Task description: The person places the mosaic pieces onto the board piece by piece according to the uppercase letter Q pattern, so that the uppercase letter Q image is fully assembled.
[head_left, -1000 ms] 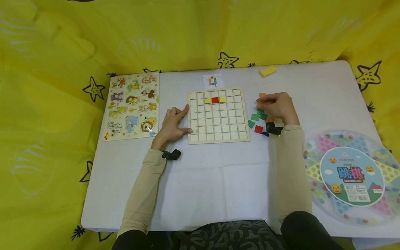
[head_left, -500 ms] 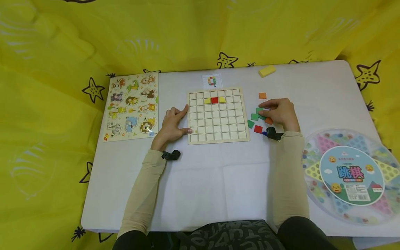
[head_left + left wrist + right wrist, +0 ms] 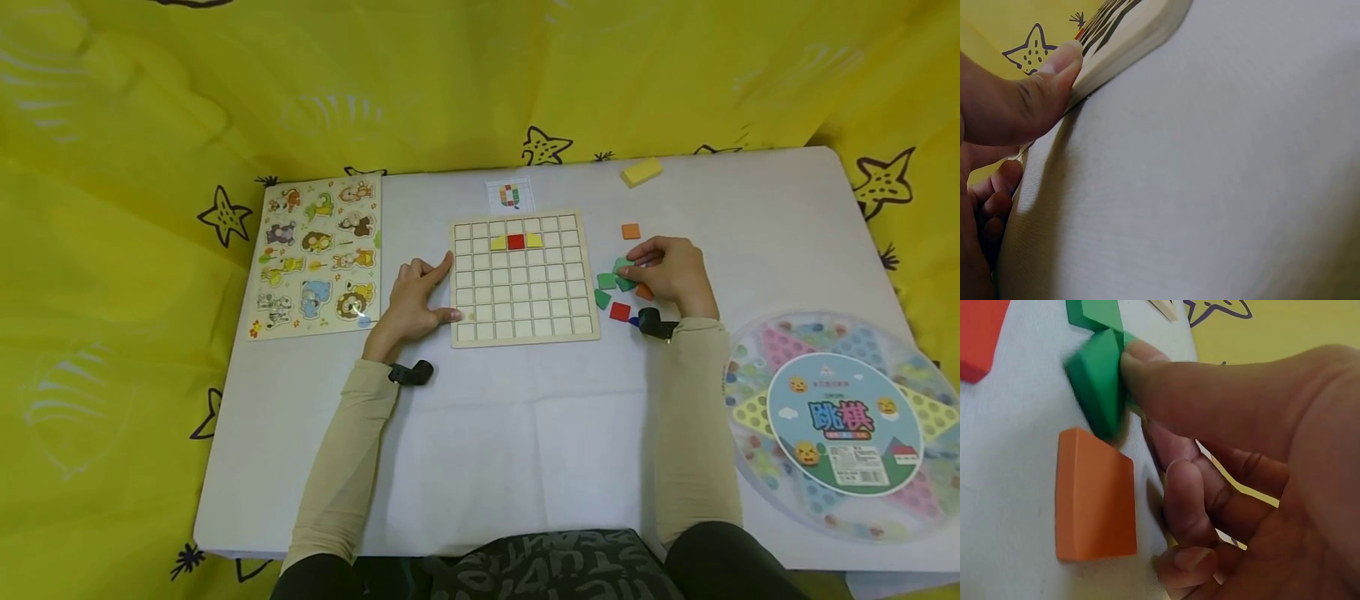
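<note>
A wooden grid board [image 3: 525, 292] lies mid-table, with a red square tile [image 3: 516, 242] between two yellow tiles in an upper row. At its left side, my left hand [image 3: 412, 296] rests its thumb on the frame and its extended index finger along the edge. In the left wrist view, the thumb [image 3: 1047, 87] presses the board's border. My right hand [image 3: 671, 271] is over the loose tiles to the board's right. Its thumb [image 3: 1147, 369] and forefinger pinch a tilted green tile [image 3: 1094, 384], slightly blurred in the right wrist view. An orange tile [image 3: 1100, 500] lies close by.
Other green tiles [image 3: 606, 281], a red tile [image 3: 619, 311] and an orange square [image 3: 631, 231] lie near the right hand. Behind the board are a pattern card [image 3: 517, 206] and a yellow block [image 3: 642, 172]. An animal puzzle [image 3: 315, 258] lies left, a round game box [image 3: 843, 425] right.
My right hand has moved down from beside the upper orange square to the green tiles, and one green tile has shifted in its fingers. The left hand has stayed on the board.
</note>
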`<state>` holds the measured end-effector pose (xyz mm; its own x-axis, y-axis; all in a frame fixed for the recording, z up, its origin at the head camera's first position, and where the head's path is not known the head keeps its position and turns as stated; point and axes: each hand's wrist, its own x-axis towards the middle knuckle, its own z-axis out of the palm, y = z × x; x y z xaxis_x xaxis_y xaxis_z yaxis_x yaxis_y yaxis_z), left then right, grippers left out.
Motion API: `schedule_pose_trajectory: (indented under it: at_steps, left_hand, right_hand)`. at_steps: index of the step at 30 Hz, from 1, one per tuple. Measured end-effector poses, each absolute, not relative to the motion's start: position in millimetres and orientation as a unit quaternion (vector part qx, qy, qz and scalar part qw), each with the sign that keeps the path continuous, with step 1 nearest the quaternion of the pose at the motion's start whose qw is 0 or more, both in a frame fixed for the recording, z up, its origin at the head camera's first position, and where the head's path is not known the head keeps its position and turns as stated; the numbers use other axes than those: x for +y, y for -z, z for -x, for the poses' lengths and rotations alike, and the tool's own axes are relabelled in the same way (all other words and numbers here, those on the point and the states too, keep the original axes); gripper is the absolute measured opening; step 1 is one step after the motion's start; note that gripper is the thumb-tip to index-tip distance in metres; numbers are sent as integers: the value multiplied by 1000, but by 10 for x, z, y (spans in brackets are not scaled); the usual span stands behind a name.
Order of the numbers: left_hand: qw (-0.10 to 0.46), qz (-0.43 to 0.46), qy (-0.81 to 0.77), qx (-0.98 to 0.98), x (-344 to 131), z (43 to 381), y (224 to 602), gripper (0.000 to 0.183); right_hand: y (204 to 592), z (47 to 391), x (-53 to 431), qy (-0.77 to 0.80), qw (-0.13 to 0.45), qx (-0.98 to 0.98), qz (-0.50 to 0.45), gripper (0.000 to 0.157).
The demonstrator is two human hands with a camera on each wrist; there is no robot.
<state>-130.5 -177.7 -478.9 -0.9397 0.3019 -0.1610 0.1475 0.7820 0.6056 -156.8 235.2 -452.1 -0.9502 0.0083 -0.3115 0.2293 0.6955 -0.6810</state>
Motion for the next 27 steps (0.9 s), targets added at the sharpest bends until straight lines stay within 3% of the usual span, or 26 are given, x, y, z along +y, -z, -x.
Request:
schedule_pose_trajectory:
  at_steps: [10,21,27]
  left_hand:
    - [133,-118,-309,934,-1779,1308,4799,102]
    - [134,-119,-309,934,-1788,1303,4827,103]
    - [136,-119,-307,934,-1780,1306,4813,103]
  right_hand:
    - [4504,1601,2238,430,144,890,-48,42]
    - [4534,1629,2022,483,46,873,-60,28]
    - [4597,1651,1942,503,22,863,-46,30]
